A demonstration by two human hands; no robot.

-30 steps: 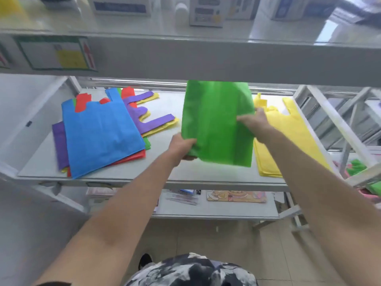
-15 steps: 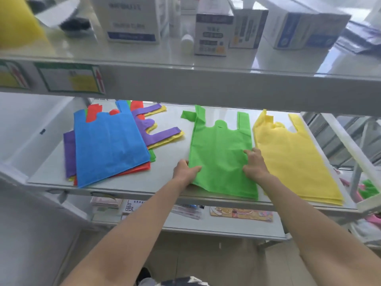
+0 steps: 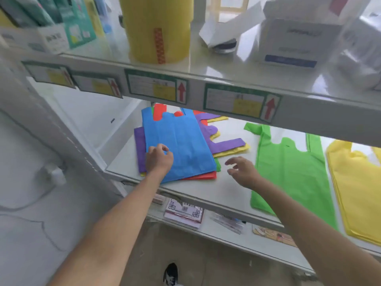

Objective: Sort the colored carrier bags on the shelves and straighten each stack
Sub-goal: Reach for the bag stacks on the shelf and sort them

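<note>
- The left hand (image 3: 158, 159) lies on the blue bag (image 3: 181, 145), near that bag's lower left corner; its fingers are curled, thumb and forefinger drawn together on the fabric, though whether cloth is actually caught between them cannot be told.
- The blue bag tops a mixed pile at the left end of the middle shelf (image 3: 222, 188), its bottom edge reaching the shelf's front edge.
- Beneath it, fanned out of line: a purple bag (image 3: 224, 144) with handles pointing right, another purple edge showing at the pile's left side, a red bag (image 3: 204, 176) poking out at the front and again at the back, yellow bag edges (image 3: 233, 152) under the purple handles, and a sliver of green at the pile's right corner.
- The right hand (image 3: 243, 172) hovers above bare shelf between the mixed pile and the green bag (image 3: 292, 172); its fingers are spread and loosely bent, holding nothing and touching nothing.
- The green bag lies flat on its own toward the right of the shelf, handles to the back, bottom corner hanging over the front edge.
- The yellow stack (image 3: 358, 190) sits just beside it at the shelf's right end, also overhanging the front edge.
- On the upper shelf (image 3: 206, 71) stand a yellow roll (image 3: 156, 27) and white boxes (image 3: 292, 42); labels with red arrows (image 3: 241, 104) run along its front edge.
</note>
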